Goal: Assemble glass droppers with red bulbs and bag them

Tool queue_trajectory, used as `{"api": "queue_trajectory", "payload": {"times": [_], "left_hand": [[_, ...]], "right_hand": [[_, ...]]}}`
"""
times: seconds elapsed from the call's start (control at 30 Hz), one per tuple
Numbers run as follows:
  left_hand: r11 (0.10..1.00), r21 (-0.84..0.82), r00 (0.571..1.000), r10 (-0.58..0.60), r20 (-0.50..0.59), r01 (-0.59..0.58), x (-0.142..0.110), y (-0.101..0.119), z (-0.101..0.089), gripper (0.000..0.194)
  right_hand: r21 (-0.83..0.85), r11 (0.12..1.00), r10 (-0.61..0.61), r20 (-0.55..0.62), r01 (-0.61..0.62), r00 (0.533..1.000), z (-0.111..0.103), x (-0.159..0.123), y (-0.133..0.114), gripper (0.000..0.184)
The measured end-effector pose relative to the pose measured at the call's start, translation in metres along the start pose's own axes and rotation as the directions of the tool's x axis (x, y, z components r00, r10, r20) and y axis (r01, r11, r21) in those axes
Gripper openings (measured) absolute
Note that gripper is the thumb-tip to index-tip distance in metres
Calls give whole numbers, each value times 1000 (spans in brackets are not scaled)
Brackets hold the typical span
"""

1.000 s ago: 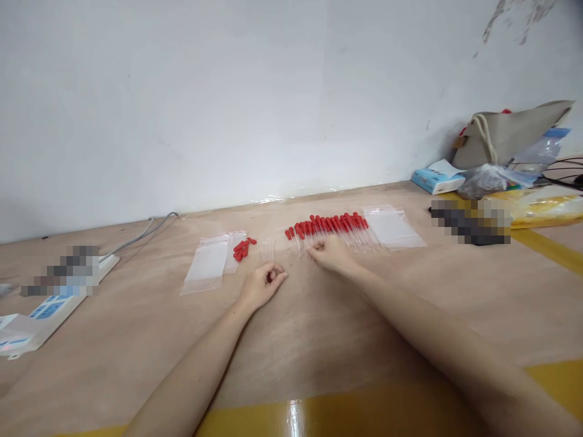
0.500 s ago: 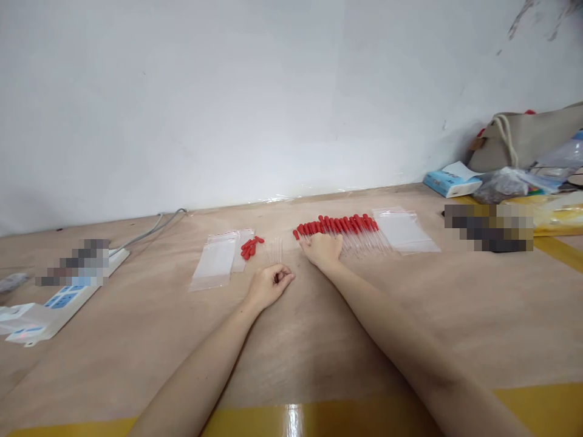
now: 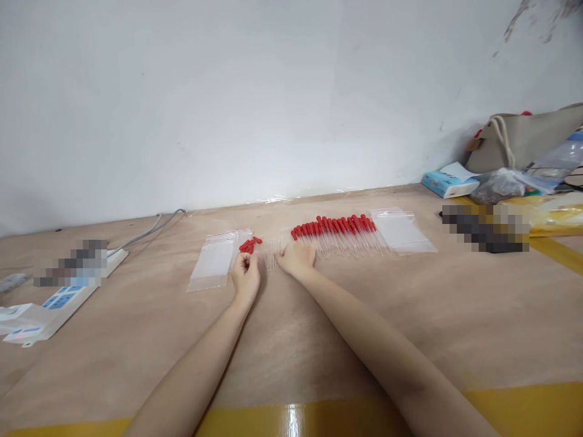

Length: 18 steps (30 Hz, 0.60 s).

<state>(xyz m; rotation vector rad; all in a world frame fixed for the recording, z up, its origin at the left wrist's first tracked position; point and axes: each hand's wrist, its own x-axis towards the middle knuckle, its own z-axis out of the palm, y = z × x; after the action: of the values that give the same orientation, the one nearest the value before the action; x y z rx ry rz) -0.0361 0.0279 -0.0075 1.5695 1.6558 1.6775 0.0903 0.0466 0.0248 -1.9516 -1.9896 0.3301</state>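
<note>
My left hand (image 3: 246, 274) is closed, its fingertips pinched at the near edge of a small pile of red rubber bulbs (image 3: 248, 245). To its right my right hand (image 3: 297, 258) is closed too, back upward, with thumb and fingertips on the rightmost of several bare glass tubes (image 3: 272, 254). Its fingers partly hide that tube. Beyond and right of this hand lies a row of assembled droppers (image 3: 346, 233), red bulbs toward the wall and clear tubes toward me.
Clear zip bags lie left (image 3: 213, 261) and right (image 3: 403, 229) of the parts. A power strip (image 3: 68, 297) with a grey cable is at far left. A tissue pack (image 3: 449, 181), a blurred dark object (image 3: 485, 229) and a beige bag (image 3: 523, 142) stand at right.
My right hand has moved from the droppers' row left to the bare glass tubes; the dropper it set there lies at the row's left end. My left hand has moved left to the red bulbs.
</note>
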Motion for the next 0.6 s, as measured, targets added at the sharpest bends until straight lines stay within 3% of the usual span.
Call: {"api": "queue_trajectory", "payload": {"times": [0.4,0.5,0.6], "left_hand": [[998,58,1000,11,11,-11,0,5,-3,26],[945,316,995,99,-27,-86,10,12,-14,20],[752,641,985,167,39,-153,28,16,-22,16]], "right_hand": [[49,997,59,105,-64,993,-6,2,-12,29],[61,998,5,94,-10,996,-14,-8,1,28],[63,991,-119,12,118,993,-26,-25,28,24]]}}
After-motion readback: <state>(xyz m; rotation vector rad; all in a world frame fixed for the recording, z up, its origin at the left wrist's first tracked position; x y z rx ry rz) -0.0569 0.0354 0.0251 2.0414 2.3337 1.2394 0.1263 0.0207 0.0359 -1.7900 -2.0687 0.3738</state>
